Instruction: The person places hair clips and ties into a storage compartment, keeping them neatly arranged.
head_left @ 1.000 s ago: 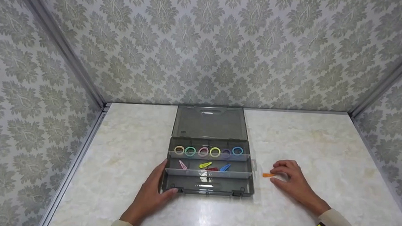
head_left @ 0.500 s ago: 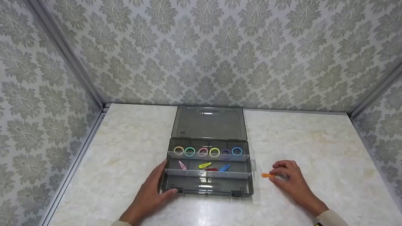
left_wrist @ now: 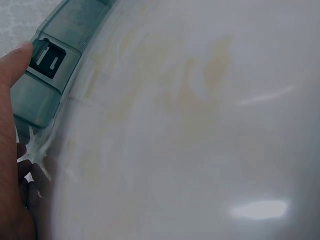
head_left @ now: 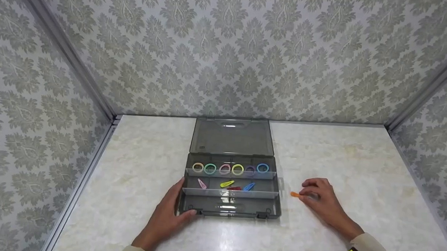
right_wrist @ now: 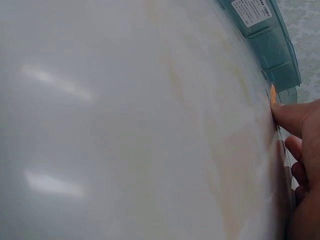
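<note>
A smoky grey plastic organizer box (head_left: 231, 214) lies open on the table. My left hand (head_left: 165, 218) holds its front left corner, fingers along the side and thumb at the front latch (left_wrist: 48, 57). To the right of the box, my right hand (head_left: 325, 199) pinches an orange hair clip (head_left: 294, 194) between thumb and fingers; the clip's end also shows in the right wrist view. Several hair ties, among them a green one (head_left: 210, 168), stand in a row in the back compartment. Pink (head_left: 202, 183), yellow (head_left: 227, 184), red (head_left: 234, 188) and blue (head_left: 249, 187) hair clips occupy the middle compartment.
The box's lid (head_left: 232, 136) is folded back toward the patterned wall (head_left: 227, 57). Clear dividers (head_left: 229, 193) separate the compartments. A white label (right_wrist: 251, 11) is stuck to the box's side. The marbled table (head_left: 344, 154) extends on both sides.
The orange clip has turned slightly in my right fingers, and less of it shows. My left hand stays at the box corner.
</note>
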### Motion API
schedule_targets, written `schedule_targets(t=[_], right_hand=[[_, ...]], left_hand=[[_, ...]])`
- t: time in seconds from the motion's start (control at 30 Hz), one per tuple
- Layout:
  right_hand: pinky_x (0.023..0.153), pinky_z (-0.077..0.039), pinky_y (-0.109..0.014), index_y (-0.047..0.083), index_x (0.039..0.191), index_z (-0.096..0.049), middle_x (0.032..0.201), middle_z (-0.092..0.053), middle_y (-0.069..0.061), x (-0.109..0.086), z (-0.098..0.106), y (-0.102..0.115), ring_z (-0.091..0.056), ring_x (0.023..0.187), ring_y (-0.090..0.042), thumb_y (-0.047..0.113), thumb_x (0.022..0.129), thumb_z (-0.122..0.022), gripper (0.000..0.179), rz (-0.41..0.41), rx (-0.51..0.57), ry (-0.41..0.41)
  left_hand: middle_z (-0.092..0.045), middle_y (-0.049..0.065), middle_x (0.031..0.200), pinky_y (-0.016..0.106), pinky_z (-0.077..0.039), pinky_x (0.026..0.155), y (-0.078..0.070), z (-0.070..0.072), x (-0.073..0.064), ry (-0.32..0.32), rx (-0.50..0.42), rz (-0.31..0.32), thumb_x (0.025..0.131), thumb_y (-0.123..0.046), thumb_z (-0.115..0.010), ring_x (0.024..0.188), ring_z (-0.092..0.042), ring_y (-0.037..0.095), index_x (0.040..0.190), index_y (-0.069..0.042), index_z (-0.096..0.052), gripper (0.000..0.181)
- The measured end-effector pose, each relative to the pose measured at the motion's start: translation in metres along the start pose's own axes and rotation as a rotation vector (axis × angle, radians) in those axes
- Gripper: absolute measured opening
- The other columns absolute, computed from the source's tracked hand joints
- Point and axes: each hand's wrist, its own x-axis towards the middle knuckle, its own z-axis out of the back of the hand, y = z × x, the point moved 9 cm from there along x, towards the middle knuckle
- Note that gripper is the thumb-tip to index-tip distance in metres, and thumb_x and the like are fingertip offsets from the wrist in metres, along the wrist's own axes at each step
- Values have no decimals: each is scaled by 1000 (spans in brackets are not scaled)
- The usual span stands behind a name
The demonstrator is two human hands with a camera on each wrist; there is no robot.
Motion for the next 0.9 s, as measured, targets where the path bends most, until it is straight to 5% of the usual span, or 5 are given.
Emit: schedule_targets(t=[0.27,0.57,0.9], right_hand=[[98,-33,-31,19,92,-82,125,-69,-12,1,-2,2,-49,120,-27,-1,93,-86,21,2,-5,14],[101,-26,-54,19,92,-72,126,-65,-15,5,-7,10,-46,120,-34,-3,93,-84,26,10,-37,62],[103,-26,-58,23,87,-69,126,-66,-13,6,-9,10,-46,124,-34,-5,93,-83,32,16,-80,82]], left_hand=[[-33,8,179,58,-28,133,0,0,0,1,-3,10,92,-62,-84,164,-34,35,178,-26,-22,111],[-33,10,179,59,-28,133,-1,0,-1,8,2,-7,93,-63,-83,164,-34,36,178,-26,-21,111],[-34,11,178,58,-29,133,-3,1,-1,-4,5,-42,93,-63,-83,163,-35,36,178,-21,-23,112]])
